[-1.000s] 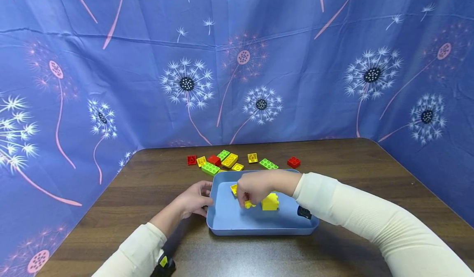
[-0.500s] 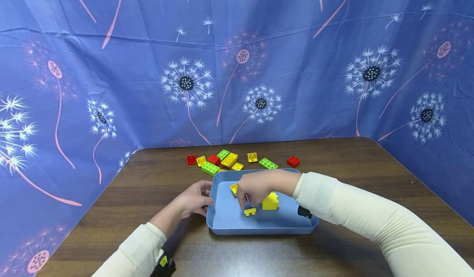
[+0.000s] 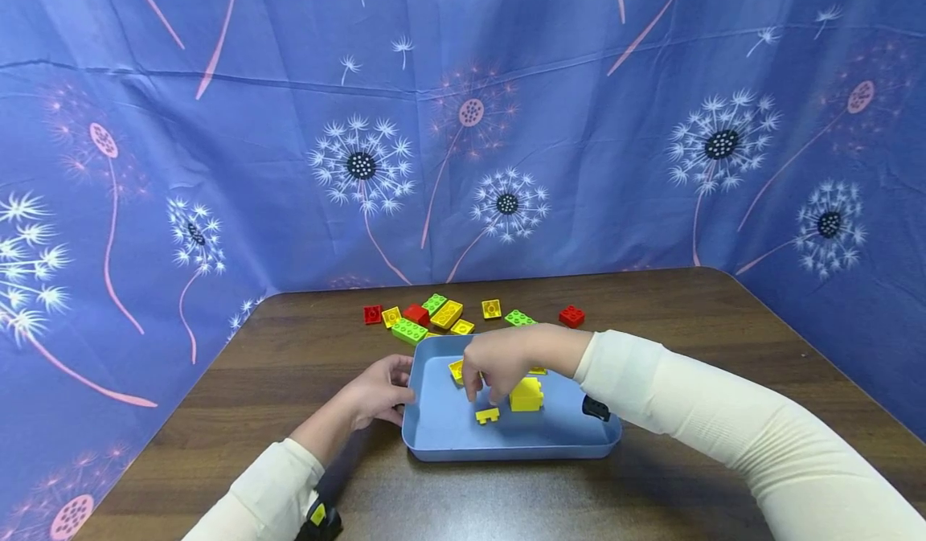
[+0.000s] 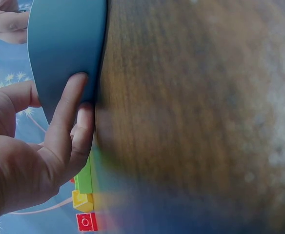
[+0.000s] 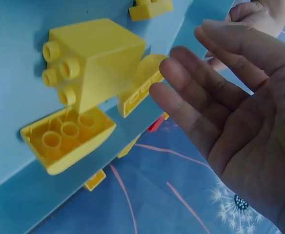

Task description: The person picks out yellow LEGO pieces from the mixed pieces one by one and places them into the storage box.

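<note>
A yellow brick [image 3: 488,416] lies on its side in the blue tray [image 3: 506,452], its studs towards the front. My right hand [image 3: 499,364] hovers just behind it, apart from it, and holds nothing; its fingers [image 5: 181,97] are extended in the right wrist view. Beside it stands a bigger yellow block [image 3: 526,396], whose studs [image 5: 70,67] point sideways. Another yellow brick [image 3: 456,372] lies behind, and a hollow-side-up one [image 5: 67,139] is partly hidden by my wrist. My left hand [image 3: 376,392] touches the tray's left wall, with fingers [image 4: 67,107] along its outer side.
Behind the tray, loose bricks lie on the wooden table [image 3: 304,348]: green [image 3: 410,330], yellow [image 3: 447,314] and red [image 3: 571,316] ones. The tray's raised walls stand all around. A blue patterned cloth [image 3: 615,163] hangs at the table's back.
My right hand has let go of the small yellow brick, which now lies in the front part of the tray. The fingers have opened above it. My left hand stays at the wall.
</note>
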The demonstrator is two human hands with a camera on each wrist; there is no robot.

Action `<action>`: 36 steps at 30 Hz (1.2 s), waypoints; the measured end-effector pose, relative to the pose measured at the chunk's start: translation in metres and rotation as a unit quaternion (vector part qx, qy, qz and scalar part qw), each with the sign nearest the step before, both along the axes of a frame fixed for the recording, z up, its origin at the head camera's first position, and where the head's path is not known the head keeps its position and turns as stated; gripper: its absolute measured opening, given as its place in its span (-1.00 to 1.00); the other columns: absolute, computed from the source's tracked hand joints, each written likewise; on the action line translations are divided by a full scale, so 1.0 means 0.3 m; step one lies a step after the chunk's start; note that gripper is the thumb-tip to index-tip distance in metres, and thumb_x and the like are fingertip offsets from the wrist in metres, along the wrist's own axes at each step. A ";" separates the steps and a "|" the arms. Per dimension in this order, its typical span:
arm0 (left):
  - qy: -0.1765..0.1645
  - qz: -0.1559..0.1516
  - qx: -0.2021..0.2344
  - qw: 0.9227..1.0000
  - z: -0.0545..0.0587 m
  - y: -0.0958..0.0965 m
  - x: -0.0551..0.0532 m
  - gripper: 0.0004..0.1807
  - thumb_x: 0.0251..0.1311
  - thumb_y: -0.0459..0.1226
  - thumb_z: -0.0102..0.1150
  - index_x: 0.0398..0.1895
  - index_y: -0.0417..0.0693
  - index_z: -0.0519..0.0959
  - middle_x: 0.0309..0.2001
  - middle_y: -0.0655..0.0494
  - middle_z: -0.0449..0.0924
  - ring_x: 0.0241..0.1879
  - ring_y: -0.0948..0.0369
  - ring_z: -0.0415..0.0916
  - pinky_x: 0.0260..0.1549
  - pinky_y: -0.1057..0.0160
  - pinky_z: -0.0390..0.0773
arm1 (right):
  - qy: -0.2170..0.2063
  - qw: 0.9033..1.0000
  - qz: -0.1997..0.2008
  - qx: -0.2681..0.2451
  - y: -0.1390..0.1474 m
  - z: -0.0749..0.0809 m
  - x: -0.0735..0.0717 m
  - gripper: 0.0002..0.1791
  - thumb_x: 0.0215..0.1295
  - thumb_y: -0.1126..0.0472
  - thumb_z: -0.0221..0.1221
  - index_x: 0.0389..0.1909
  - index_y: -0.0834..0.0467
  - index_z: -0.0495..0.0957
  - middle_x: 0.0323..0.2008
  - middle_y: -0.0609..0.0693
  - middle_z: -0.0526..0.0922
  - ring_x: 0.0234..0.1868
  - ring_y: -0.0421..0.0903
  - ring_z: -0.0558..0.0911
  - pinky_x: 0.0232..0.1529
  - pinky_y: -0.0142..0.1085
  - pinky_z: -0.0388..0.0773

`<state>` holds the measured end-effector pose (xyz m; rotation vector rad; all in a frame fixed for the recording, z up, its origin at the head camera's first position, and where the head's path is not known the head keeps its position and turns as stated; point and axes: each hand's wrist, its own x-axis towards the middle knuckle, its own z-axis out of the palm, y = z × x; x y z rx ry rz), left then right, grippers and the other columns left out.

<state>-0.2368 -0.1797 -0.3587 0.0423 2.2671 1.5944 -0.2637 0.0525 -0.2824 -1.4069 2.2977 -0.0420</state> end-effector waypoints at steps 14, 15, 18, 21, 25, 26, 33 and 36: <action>0.005 0.005 0.001 1.000 -0.009 -0.007 0.000 -0.31 0.04 -0.57 0.22 0.32 -0.33 0.26 -0.07 -0.24 0.40 -0.25 -0.03 0.57 -0.40 -0.06 0.68 | 0.018 0.998 -0.054 -0.003 0.033 0.041 -0.046 -0.76 0.12 0.29 0.37 -0.15 0.07 0.73 -0.22 -0.14 0.69 -0.15 -0.13 0.60 -0.14 -0.38 0.55; 0.005 0.005 0.000 1.000 -0.008 -0.007 0.000 -0.30 0.05 -0.57 0.22 0.32 -0.33 0.26 -0.07 -0.24 0.40 -0.25 -0.03 0.57 -0.40 -0.05 0.68 | 0.018 0.998 -0.056 -0.005 0.036 0.043 -0.051 -0.75 0.11 0.29 0.37 -0.15 0.08 0.73 -0.22 -0.13 0.69 -0.16 -0.13 0.60 -0.14 -0.37 0.55; 0.006 0.005 -0.003 1.000 -0.007 -0.007 -0.001 -0.30 0.05 -0.57 0.22 0.32 -0.33 0.25 -0.05 -0.25 0.39 -0.23 -0.04 0.57 -0.40 -0.05 0.68 | 0.023 0.998 -0.060 -0.011 0.045 0.052 -0.067 -0.73 0.09 0.30 0.37 -0.14 0.10 0.72 -0.20 -0.09 0.70 -0.16 -0.11 0.60 -0.14 -0.35 0.56; 0.005 0.003 -0.004 1.000 -0.005 -0.006 -0.002 -0.30 0.06 -0.56 0.21 0.33 -0.32 0.24 -0.04 -0.25 0.38 -0.22 -0.04 0.57 -0.39 -0.05 0.68 | 0.032 0.997 -0.069 -0.016 0.057 0.060 -0.087 -0.70 0.07 0.29 0.38 -0.12 0.10 0.72 -0.22 -0.12 0.69 -0.19 -0.14 0.59 -0.15 -0.35 0.56; 0.004 0.002 -0.003 1.000 -0.005 -0.005 -0.001 -0.30 0.07 -0.56 0.21 0.33 -0.33 0.24 -0.03 -0.25 0.38 -0.22 -0.04 0.57 -0.39 -0.06 0.68 | 0.034 0.995 -0.088 -0.024 0.072 0.066 -0.112 -0.67 0.06 0.30 0.40 -0.09 0.12 0.70 -0.23 -0.12 0.67 -0.21 -0.15 0.56 -0.16 -0.33 0.56; 0.004 0.002 -0.002 1.000 -0.006 -0.005 -0.002 -0.30 0.07 -0.57 0.20 0.33 -0.33 0.23 -0.03 -0.26 0.38 -0.22 -0.04 0.57 -0.38 -0.06 0.68 | 0.033 0.995 -0.093 -0.027 0.076 0.065 -0.117 -0.67 0.05 0.30 0.40 -0.09 0.13 0.70 -0.21 -0.10 0.67 -0.21 -0.14 0.56 -0.16 -0.33 0.56; 0.000 0.003 -0.001 1.000 -0.005 -0.001 -0.003 -0.29 0.06 -0.56 0.20 0.34 -0.33 0.22 -0.01 -0.26 0.37 -0.21 -0.04 0.57 -0.37 -0.05 0.69 | 0.041 0.990 -0.125 -0.045 0.114 0.058 -0.162 -0.67 0.05 0.31 0.38 -0.09 0.12 0.70 -0.17 -0.03 0.66 -0.24 -0.10 0.50 -0.21 -0.29 0.53; -0.002 0.004 0.002 1.000 -0.005 -0.001 -0.002 -0.29 0.07 -0.57 0.19 0.34 -0.33 0.22 -0.02 -0.26 0.37 -0.21 -0.04 0.56 -0.37 -0.05 0.69 | 0.044 0.987 -0.144 -0.053 0.131 0.054 -0.187 -0.66 0.05 0.30 0.39 -0.09 0.12 0.70 -0.17 -0.07 0.65 -0.19 -0.07 0.53 -0.19 -0.29 0.56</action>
